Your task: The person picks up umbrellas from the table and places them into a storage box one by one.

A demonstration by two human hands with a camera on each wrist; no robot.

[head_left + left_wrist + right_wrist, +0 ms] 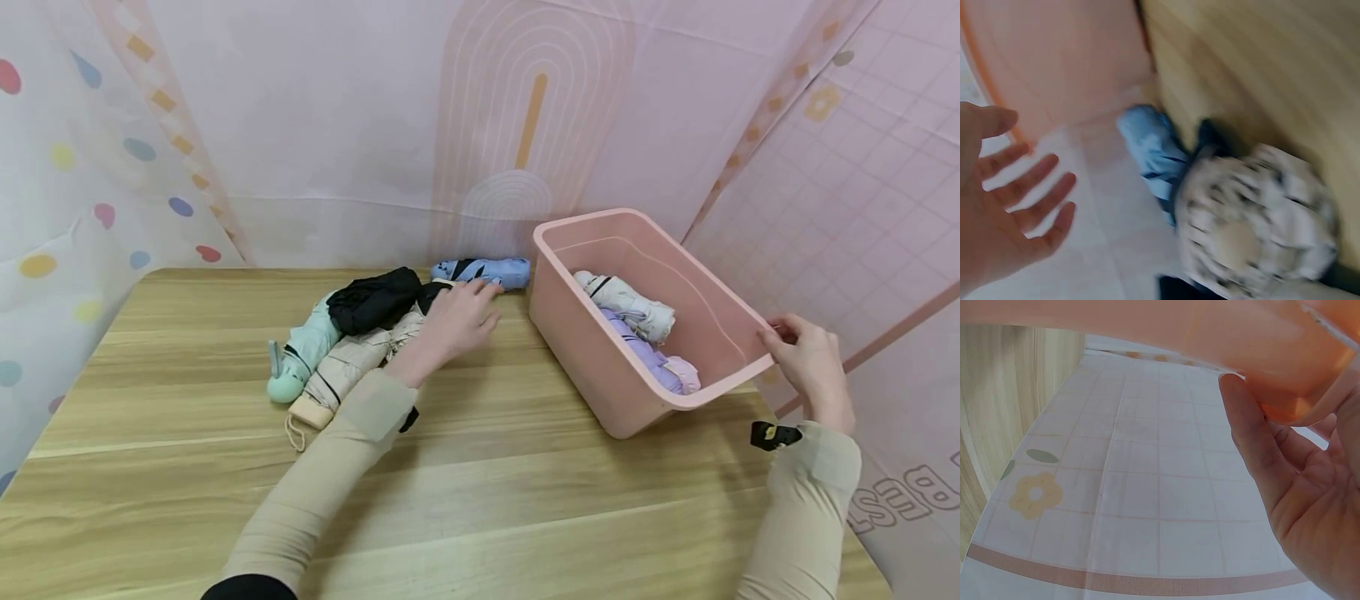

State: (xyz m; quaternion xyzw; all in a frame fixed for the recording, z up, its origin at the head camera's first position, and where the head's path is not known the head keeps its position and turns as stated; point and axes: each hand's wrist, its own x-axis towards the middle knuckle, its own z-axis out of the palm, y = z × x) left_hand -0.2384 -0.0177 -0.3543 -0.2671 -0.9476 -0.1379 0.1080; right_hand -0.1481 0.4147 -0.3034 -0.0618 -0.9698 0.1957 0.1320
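Observation:
My left hand (pixel 457 321) hovers over the folded umbrellas on the table, fingers loosely extended and holding nothing. In the left wrist view its fingers (pixel 1041 197) are spread, beside a blue folded umbrella (pixel 1157 153) and the gathered end of a beige folded umbrella (pixel 1297 206). With my right hand (pixel 813 362) I grip the rim of a pink plastic bin (pixel 577 358) at its near right corner. Inside the bin lie a white folded umbrella (pixel 633 308) and a purple one (pixel 637 350). The right wrist view shows the thumb (pixel 1250 428) against the underside of the rim.
Left of my left hand lie a mint green folded umbrella (pixel 311 342), a black one (pixel 375 302) and a beige one with a wooden handle (pixel 348 367). Printed cloth (pixel 337 125) hangs behind the wooden table (pixel 487 500) and along its sides.

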